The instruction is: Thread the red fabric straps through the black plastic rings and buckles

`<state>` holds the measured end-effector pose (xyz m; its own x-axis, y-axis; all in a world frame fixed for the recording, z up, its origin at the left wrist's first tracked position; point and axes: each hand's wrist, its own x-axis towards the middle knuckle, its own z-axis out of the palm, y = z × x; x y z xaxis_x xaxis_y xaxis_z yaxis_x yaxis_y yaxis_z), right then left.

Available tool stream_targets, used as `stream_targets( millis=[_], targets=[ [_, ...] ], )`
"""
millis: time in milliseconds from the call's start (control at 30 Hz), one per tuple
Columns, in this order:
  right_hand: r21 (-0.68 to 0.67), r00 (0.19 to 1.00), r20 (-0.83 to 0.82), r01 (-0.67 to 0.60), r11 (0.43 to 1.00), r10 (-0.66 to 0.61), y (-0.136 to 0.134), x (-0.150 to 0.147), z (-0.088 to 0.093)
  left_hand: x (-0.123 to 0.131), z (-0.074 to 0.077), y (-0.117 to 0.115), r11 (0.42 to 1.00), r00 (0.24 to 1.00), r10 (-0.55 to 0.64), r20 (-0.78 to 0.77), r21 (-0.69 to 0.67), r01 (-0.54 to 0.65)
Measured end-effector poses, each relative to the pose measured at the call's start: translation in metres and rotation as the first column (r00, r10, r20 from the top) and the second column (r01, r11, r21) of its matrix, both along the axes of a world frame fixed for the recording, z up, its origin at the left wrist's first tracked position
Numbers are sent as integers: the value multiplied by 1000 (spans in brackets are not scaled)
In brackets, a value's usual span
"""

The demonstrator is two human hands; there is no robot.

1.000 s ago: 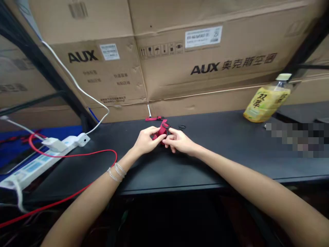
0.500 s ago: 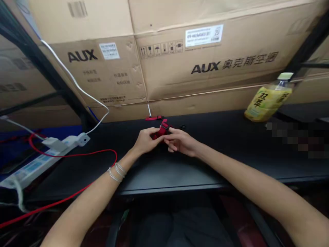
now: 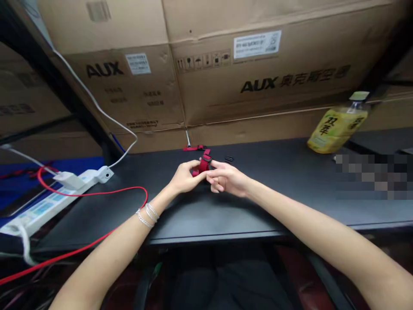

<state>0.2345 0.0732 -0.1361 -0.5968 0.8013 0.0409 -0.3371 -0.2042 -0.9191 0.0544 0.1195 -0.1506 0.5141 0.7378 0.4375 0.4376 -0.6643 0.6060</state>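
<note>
Between my two hands, just above the black table, is a red webbing strap (image 3: 204, 166) with a black slide buckle (image 3: 207, 158) on it. My left hand (image 3: 186, 176) pinches the strap from the left, thumb toward me. From the right, the fingertips of my right hand (image 3: 229, 178) close on the strap beside the buckle, its lower fingers curled. The fingertips meet and partly hide the strap. Behind them another red strap piece (image 3: 192, 148) with a black fitting lies near the boxes. A small loose black buckle (image 3: 229, 159) rests just beyond my right hand.
Large cardboard boxes (image 3: 213, 99) stand along the back of the black table (image 3: 206, 219). A yellow-labelled drink bottle (image 3: 337, 129) stands at the right. On the left are a white power strip (image 3: 48, 202), a red cable (image 3: 106, 193) and a white cable (image 3: 93, 101).
The black buckle on the strap has shifted very slightly down and left between my fingers. Both hands keep nearly the same place and grip.
</note>
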Motion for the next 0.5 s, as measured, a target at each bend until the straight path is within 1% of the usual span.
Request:
stream_targets(
  millis=[133, 233, 367, 500],
  targets=[
    [8, 1000, -23, -2, 1000, 2, -1, 0, 1, 0, 1, 0, 999, 1000, -28, 5, -28, 28],
    [18, 996, -85, 20, 1000, -19, -1, 0, 2, 0, 0, -1, 999, 999, -35, -30, -18, 35],
    [14, 980, -175, 97, 995, -93, 2, 3, 2, -2, -4, 3, 1000, 996, 3, -89, 23, 0],
    [-52, 955, -216, 199, 979, -206, 5, 6, 6, -6, -10, 11, 998, 991, 17, -132, 64, -9]
  ],
)
